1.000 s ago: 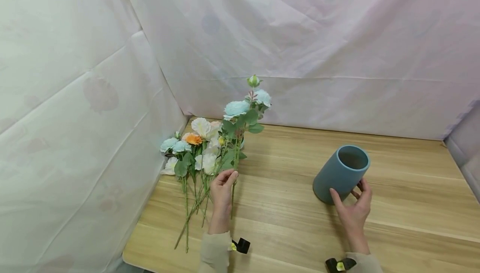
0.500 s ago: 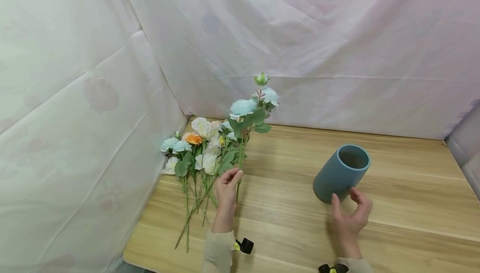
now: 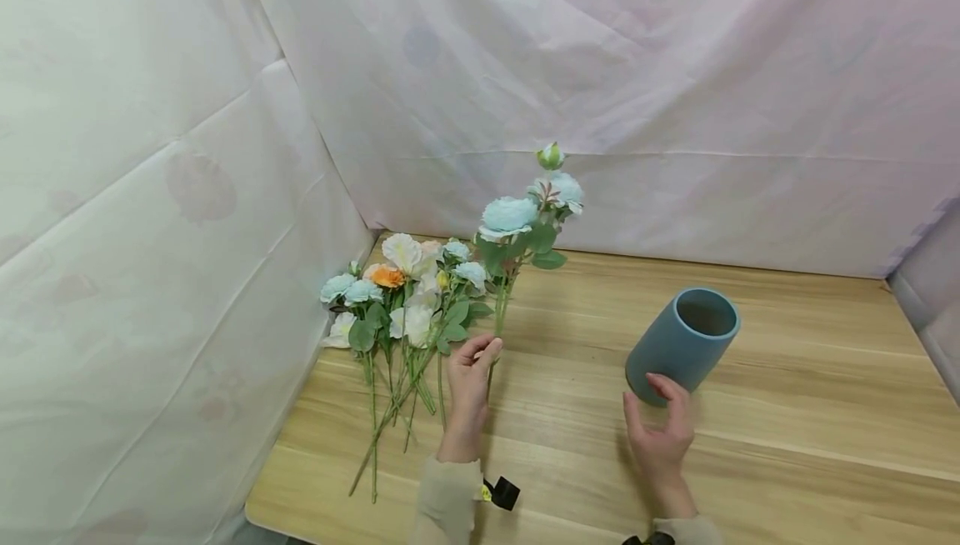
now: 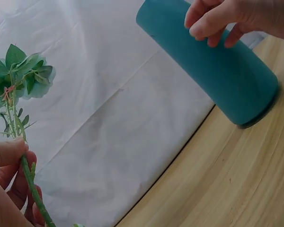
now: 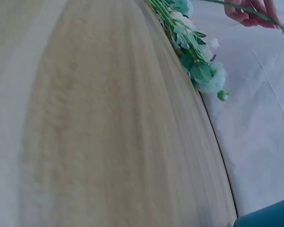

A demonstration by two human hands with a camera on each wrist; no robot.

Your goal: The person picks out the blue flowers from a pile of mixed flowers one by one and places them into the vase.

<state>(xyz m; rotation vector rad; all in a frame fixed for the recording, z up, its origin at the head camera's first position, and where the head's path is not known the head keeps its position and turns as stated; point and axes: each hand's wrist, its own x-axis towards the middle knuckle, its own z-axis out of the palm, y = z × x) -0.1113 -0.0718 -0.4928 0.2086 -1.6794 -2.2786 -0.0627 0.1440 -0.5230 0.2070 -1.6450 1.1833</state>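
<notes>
My left hand [image 3: 471, 382] pinches the green stem [image 4: 32, 189] of a light-blue artificial flower [image 3: 508, 217] between thumb and fingers. The flower stands upright above the hand, with a second bloom, a green bud and round leaves. A blue-grey cylindrical vase [image 3: 682, 345] stands on the table to the right, its open mouth facing up. My right hand [image 3: 662, 432] is in front of the vase, thumb and fingers apart and loosely bent, holding nothing. In the left wrist view, the right-hand fingers [image 4: 213, 23] overlap the vase's side.
Several more artificial flowers [image 3: 412, 324], white, orange and light blue, lie on the left of the wooden table [image 3: 570, 445], their stems crossing toward the front edge. Pale cloth [image 3: 637, 95] hangs behind the table and along its left side.
My right hand has let go of the vase and moved left in front of it. The left hand has carried the flower to the right; the vase stays in place.
</notes>
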